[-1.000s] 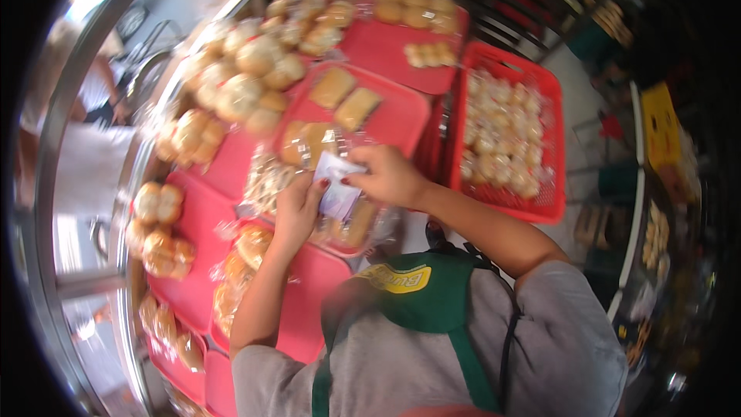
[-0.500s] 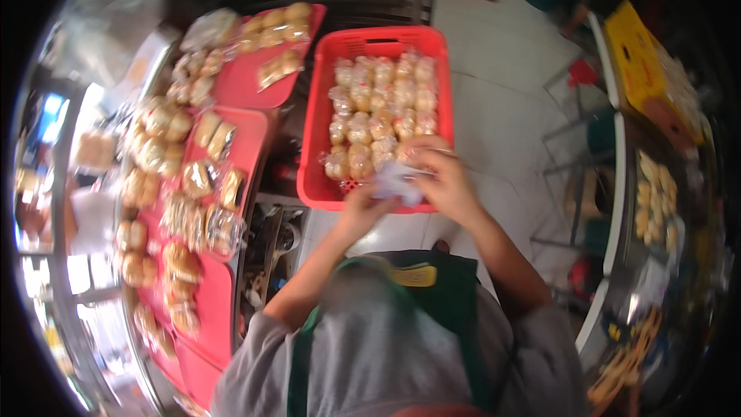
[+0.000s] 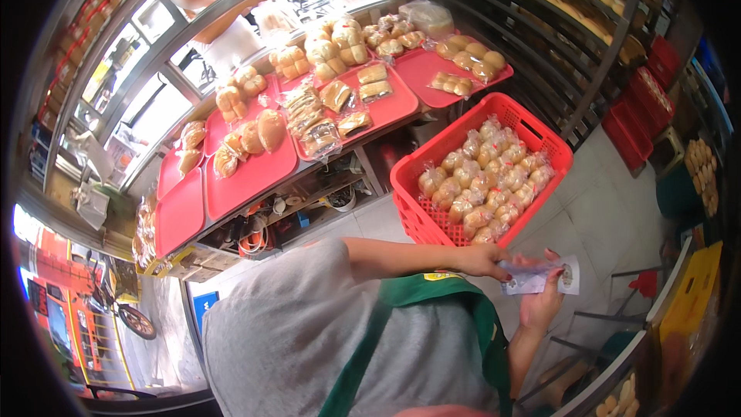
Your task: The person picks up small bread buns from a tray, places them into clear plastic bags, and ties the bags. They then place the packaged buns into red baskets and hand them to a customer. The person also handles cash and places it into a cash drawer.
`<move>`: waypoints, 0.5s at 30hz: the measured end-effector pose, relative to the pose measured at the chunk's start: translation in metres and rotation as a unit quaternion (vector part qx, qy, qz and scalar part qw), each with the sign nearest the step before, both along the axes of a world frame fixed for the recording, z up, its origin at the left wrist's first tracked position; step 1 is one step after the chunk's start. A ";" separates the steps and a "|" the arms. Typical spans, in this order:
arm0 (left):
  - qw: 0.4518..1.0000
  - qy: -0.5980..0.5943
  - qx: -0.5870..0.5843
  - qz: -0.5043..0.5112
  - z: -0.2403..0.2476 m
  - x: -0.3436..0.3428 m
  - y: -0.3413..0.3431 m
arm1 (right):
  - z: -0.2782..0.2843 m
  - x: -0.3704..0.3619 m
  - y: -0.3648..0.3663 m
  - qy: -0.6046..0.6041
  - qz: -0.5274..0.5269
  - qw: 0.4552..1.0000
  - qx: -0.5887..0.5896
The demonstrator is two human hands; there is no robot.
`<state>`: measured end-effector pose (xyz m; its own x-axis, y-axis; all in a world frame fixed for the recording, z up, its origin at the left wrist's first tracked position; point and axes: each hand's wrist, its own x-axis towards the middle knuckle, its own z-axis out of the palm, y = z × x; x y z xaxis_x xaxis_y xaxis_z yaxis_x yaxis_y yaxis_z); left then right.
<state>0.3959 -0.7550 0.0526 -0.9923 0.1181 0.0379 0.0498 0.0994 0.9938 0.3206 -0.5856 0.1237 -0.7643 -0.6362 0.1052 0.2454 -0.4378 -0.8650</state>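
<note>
Beside the near right corner of the red crate, I hold a pale purple and white banknote (image 3: 529,281) stretched between both hands. My left hand (image 3: 485,261) pinches its left end. Toward its right end, my right hand (image 3: 543,300) grips it with the thumb on top. I cannot tell whether it is one note or more. The red plastic crate (image 3: 403,177) stands just beyond my hands, filled with small round buns (image 3: 494,177) in clear bags.
Red trays (image 3: 255,179) of bagged bread line the counter at left. A person (image 3: 224,35) stands beyond the window. A dark rack (image 3: 575,38) of bread stands at the back right. At lower right are a yellow box (image 3: 689,293) and a red crate (image 3: 627,135) farther off.
My view has swung to the left, toward the counter and window. My hands have moved off from over the crate to beside it, and the crumpled-looking paper now shows flat as a banknote.
</note>
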 end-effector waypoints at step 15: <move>0.748 0.014 0.169 0.642 0.099 0.164 -0.337 | -0.109 0.000 -0.086 0.594 -0.039 0.593 0.543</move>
<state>0.5600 -1.0916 0.1514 -0.2784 -0.9521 -0.1265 0.1502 -0.1733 0.9734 0.3205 -0.6720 0.0148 -0.5933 -0.7891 0.1589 -0.8028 0.5653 -0.1896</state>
